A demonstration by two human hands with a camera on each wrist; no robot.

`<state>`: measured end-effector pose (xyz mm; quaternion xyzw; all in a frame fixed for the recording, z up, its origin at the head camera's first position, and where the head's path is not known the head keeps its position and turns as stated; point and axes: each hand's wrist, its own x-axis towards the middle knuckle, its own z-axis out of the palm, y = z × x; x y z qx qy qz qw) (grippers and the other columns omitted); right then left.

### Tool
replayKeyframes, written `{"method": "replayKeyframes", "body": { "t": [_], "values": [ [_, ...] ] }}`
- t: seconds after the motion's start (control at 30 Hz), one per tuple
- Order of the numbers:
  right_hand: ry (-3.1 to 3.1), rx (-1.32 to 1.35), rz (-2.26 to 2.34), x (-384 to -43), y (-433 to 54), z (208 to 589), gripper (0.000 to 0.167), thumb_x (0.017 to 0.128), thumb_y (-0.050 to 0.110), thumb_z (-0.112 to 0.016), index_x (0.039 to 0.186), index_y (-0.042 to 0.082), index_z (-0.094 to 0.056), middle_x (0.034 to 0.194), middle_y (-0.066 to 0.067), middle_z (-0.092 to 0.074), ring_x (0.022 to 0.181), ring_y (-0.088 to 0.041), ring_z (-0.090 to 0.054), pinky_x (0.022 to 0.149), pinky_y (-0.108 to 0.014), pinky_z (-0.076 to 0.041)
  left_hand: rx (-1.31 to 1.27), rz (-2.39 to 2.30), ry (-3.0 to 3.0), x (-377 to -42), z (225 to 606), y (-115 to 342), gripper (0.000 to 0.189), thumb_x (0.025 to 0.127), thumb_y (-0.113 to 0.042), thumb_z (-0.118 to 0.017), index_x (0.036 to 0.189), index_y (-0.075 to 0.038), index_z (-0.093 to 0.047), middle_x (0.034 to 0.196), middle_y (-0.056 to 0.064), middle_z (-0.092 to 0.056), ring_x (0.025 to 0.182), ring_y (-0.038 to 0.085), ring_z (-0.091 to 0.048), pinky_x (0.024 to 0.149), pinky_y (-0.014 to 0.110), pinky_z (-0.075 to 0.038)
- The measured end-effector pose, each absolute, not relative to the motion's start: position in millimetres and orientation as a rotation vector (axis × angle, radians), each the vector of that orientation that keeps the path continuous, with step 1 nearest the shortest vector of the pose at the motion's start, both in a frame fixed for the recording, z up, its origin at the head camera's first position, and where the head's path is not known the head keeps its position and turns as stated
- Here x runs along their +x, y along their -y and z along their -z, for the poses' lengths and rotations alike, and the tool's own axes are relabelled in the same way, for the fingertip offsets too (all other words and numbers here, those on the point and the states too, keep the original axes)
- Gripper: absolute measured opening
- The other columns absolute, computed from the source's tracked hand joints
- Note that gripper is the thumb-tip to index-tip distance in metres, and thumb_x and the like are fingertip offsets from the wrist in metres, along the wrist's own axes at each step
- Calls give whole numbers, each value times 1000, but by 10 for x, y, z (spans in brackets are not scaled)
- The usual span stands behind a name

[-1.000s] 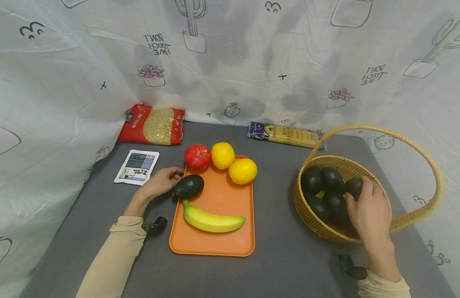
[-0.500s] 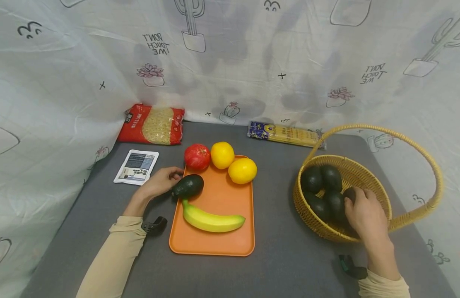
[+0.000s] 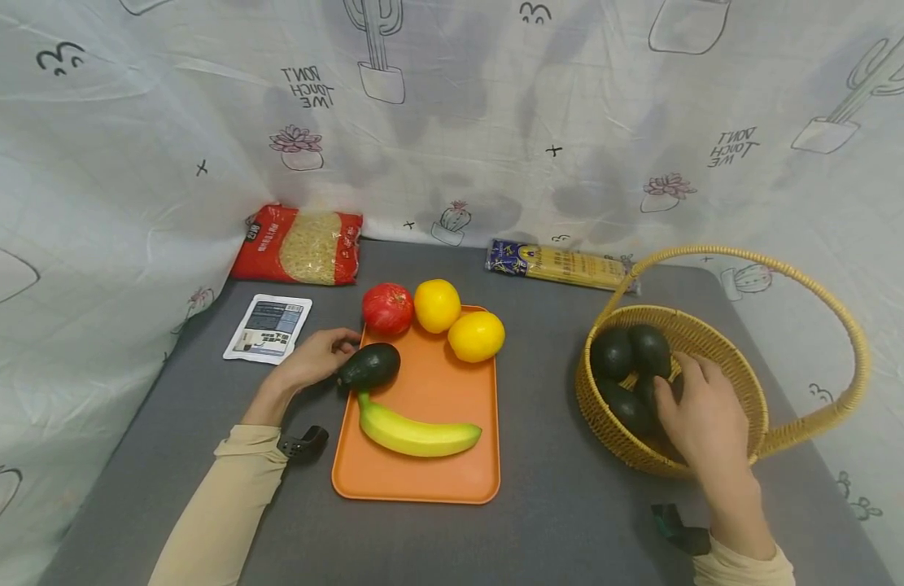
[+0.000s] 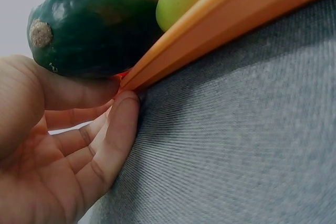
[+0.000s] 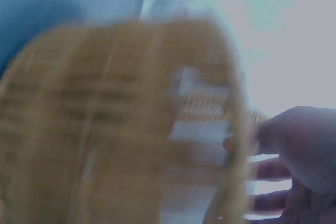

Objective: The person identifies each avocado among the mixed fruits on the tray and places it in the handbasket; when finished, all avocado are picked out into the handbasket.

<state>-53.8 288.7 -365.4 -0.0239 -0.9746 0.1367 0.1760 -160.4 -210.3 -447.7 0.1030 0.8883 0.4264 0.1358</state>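
Note:
In the head view my left hand (image 3: pixel 316 358) is at the left edge of an orange tray (image 3: pixel 444 480). The left wrist view shows its thumb and forefinger pinching the tray's rim, just under a dark green avocado (image 4: pixel 100 24). A yellow banana (image 3: pixel 418 435) lies on the tray. My right hand (image 3: pixel 711 415) reaches into a yellow wicker basket (image 3: pixel 594 407) and grips a dark avocado (image 3: pixel 677 387) between thumb and fingers, mostly hidden by the hand. Several other avocados (image 3: pixel 627 407) lie beside it. The right wrist view is blurred by motion, with the basket's woven wall in front.
A red pomegranate (image 3: pixel 388 308) and two yellow fruits (image 3: pixel 437 306) are at the tray's far end. Behind lie a red pasta bag (image 3: pixel 298 246) and a noodle packet (image 3: pixel 561 264). A white pouch (image 3: pixel 268 328) lies left. The basket's tall handle (image 3: pixel 825 305) arches over its right side.
My right hand has moved left inside the basket, and the gripped avocado has shifted left with it. The left hand and the tray have stayed in place.

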Motion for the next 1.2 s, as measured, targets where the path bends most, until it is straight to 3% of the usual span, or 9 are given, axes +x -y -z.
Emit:
{"method": "replayKeyframes", "body": {
  "t": [0.17,0.3,0.63,1.03,1.2],
  "values": [
    [2572,179,-451,-589,-2478,3606,42,86,12,-69,124,-2,-60,124,-25,-60,108,-44,-57,78,-59,-48,305,-1245,-2567,-1598,4460,2096,33,91,2,-51,123,10,-57,95,18,-63,86,23,-57,73,27,-45],
    [2496,369,-471,-711,-2199,3637,42,84,13,-72,122,-2,-62,121,-22,-63,109,-40,-59,86,-54,-49,313,-1249,-2567,-1592,4448,2083,34,91,2,-51,122,11,-57,95,19,-63,86,24,-57,73,27,-45],
    [2488,844,-425,-1047,-1401,3782,44,84,22,-75,124,7,-63,124,-15,-62,113,-33,-60,93,-49,-50,304,-1240,-2563,-1605,4449,2097,34,92,1,-51,124,11,-57,96,19,-63,87,23,-57,74,28,-45],
    [2538,1194,-201,-1213,-456,3953,45,88,30,-69,129,15,-59,138,-11,-57,125,-28,-55,98,-42,-50,304,-1248,-2552,-1593,4455,2099,34,91,2,-51,123,11,-57,95,19,-64,85,22,-57,74,27,-45],
    [2623,1287,-174,-1237,-269,3974,58,89,43,-66,140,19,-52,149,-9,-48,136,-29,-46,107,-46,-43,316,-1242,-2553,-1609,4452,2102,34,92,2,-51,124,11,-57,96,19,-64,86,23,-57,74,29,-45]
  ]
}}
